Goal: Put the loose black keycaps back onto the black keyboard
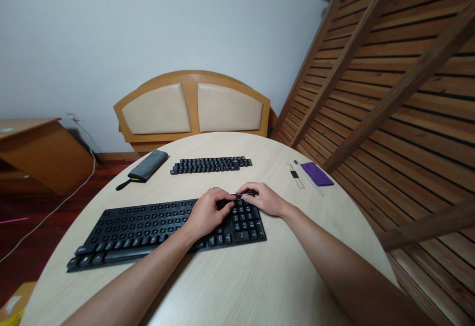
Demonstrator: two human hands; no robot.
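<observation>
Across the left and middle of the pale, rounded desk (267, 276) lies a black keyboard (148, 222), its lower left corner near the desk's left edge. It's a long matte slab, slightly aslant. Most of its upper rows are stripped, showing small dark square sockets, while the lowest rows keep their caps, with a long space bar among them; the number pad at the right end has capped keys with faint pale markings.

Both hands meet over the top of that pad. The left hand (210, 212) has its grip partly curled, thumb near the forefinger; the right hand (265, 200) bends in from the other side. I can't tell whether either has hold of anything.

Toward the desk's far edge sits a block of loose black keycaps (210, 164) in rows, with a dark pouch (148, 166) to its left. Near the right edge lie a wire tool (294, 173) and a purple cloth (317, 174).
</observation>
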